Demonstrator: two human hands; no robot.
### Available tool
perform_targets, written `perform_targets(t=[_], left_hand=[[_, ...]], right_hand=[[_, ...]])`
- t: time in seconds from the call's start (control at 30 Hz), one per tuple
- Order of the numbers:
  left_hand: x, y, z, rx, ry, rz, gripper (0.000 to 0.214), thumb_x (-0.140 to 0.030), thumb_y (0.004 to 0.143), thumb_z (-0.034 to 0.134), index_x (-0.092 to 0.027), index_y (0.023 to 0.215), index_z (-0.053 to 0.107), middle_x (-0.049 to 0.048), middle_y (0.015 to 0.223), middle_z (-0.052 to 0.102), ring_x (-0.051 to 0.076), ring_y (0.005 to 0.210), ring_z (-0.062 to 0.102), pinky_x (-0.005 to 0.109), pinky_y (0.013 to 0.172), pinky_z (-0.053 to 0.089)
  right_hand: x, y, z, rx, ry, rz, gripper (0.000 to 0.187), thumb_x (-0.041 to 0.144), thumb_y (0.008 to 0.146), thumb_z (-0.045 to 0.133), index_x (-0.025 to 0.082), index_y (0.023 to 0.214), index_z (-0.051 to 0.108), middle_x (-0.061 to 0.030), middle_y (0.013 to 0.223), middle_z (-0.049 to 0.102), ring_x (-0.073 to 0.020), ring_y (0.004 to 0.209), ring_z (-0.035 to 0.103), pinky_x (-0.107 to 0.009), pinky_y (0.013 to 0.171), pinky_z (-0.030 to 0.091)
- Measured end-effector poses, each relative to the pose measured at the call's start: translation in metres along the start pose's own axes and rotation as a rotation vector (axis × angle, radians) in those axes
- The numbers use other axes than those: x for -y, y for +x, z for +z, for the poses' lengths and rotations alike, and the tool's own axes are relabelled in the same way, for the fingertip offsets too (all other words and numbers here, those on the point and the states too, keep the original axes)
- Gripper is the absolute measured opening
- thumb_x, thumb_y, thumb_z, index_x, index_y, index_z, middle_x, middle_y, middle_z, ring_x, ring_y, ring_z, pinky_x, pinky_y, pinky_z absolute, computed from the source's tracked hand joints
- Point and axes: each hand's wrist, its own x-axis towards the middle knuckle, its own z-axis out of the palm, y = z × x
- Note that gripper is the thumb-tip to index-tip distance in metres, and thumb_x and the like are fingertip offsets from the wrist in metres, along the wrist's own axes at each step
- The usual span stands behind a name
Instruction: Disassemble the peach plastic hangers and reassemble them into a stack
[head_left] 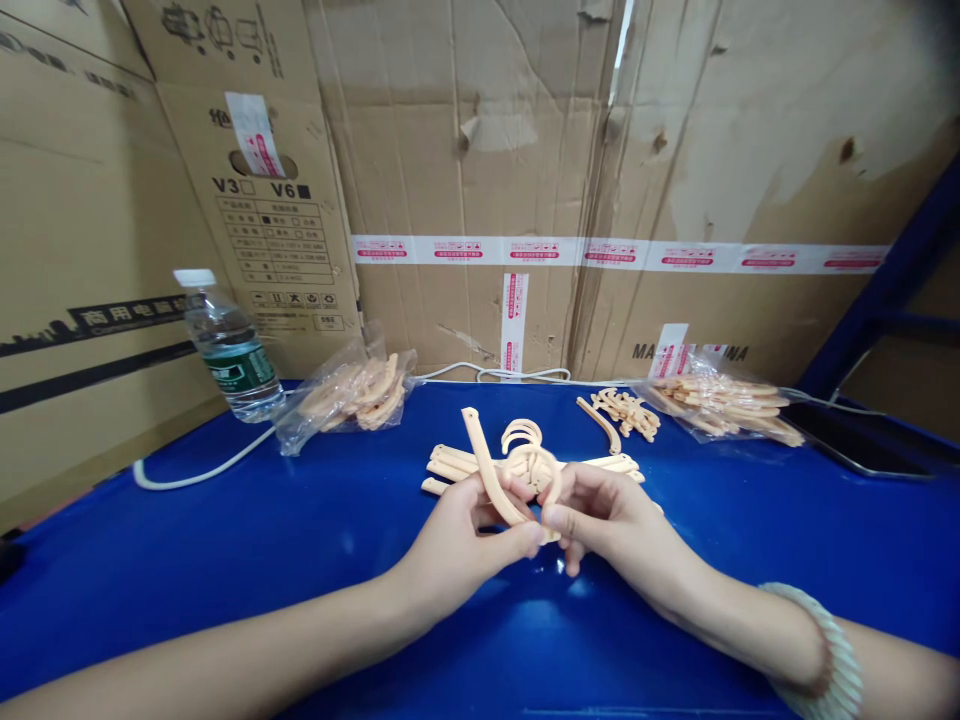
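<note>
My left hand [471, 535] is closed on a long peach-coloured plastic arm piece [484, 462] that slants up and to the left. My right hand [600, 515] pinches a curved peach hook piece [538, 468] against the arm's lower end. Both hands meet above the blue table [300, 520]. Just behind them lies a small pile of the same peach pieces [457, 462], with another hook [520, 432] on top. A white beaded bracelet [832, 655] sits on my right wrist.
A water bottle [231, 350] stands at the back left. A clear bag of peach parts [352, 392] lies next to it, another bag [724, 400] at the back right, loose pieces [626, 412] between. A white cable [202, 470] runs along the back. Cardboard boxes [525, 180] wall the table.
</note>
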Motion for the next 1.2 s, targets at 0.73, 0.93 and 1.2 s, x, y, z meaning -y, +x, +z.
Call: perform_targets(t=[0.73,0.93,1.2], left_hand=[[-0.016,-0.002,-0.008,-0.092,-0.273,-0.082,0.027,-0.017,0.069,0.079,-0.017,0.075,0.053,-0.0032,0.076,0.061,0.01,0.066,0.063,0.021,0.065,0.05],[-0.017,-0.003,-0.008,-0.094,-0.27,-0.084,0.026,-0.015,0.068,0.078,-0.017,0.075,0.052,-0.0038,0.075,0.061,0.009,0.065,0.062,0.021,0.064,0.048],[-0.018,-0.003,-0.005,-0.088,-0.261,-0.082,0.029,-0.017,0.064,0.079,-0.017,0.074,0.052,-0.0041,0.071,0.061,0.009,0.063,0.061,0.021,0.063,0.047]], right_hand=[[0.021,0.048,-0.143,0.109,-1.257,-0.401,0.019,0.012,0.085,0.046,0.019,0.079,0.063,-0.0078,0.092,0.06,-0.0203,0.087,0.059,-0.034,0.08,0.05],[0.018,0.05,-0.148,-0.071,-1.153,-0.409,0.021,0.02,0.094,0.038,0.018,0.097,0.058,-0.0062,0.084,0.066,-0.0176,0.069,0.064,-0.03,0.061,0.055],[0.011,0.054,-0.137,0.113,-1.342,-0.47,0.042,0.002,0.082,0.044,0.019,0.112,0.068,-0.0107,0.11,0.069,-0.0274,0.106,0.056,-0.047,0.093,0.045]])
